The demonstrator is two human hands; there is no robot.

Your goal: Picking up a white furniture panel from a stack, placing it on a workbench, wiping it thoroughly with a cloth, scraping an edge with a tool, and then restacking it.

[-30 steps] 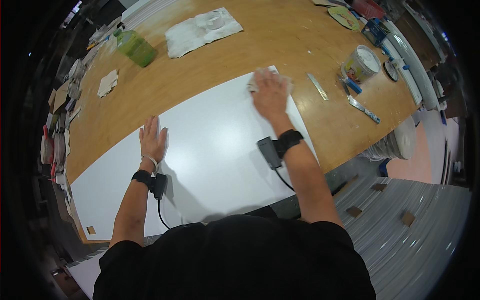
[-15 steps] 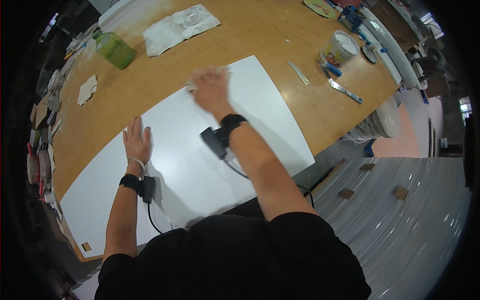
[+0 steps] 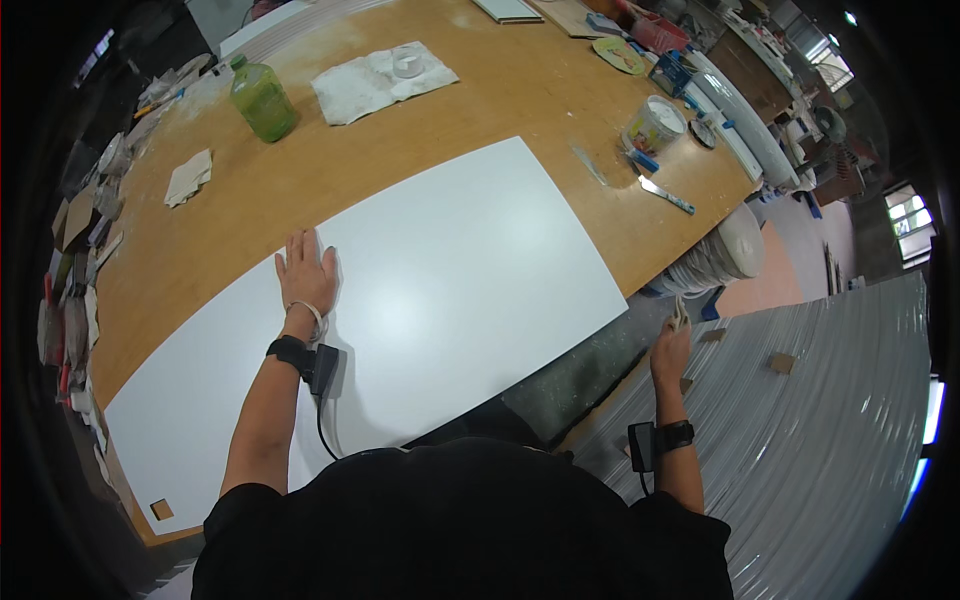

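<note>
Flat white smooth panel (image 3: 470, 270) lay mid-frame on brown wooden worktop (image 3: 400, 140), under left hand (image 3: 308, 275), fingers flat, slightly spread. Right hand (image 3: 671, 350), right of frame, pinched beige cloth (image 3: 681, 316), off the panel.

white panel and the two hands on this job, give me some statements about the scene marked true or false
1. The left hand rests on the white panel. True.
2. The right hand holds a pale cloth. True.
3. The pale cloth is on the white panel. False: it is off to the panel's right, apart from it.
4. A green bottle is on the wooden table. True.
5. Both wrists are bare. False: each wears a black strap with a small box.
</note>
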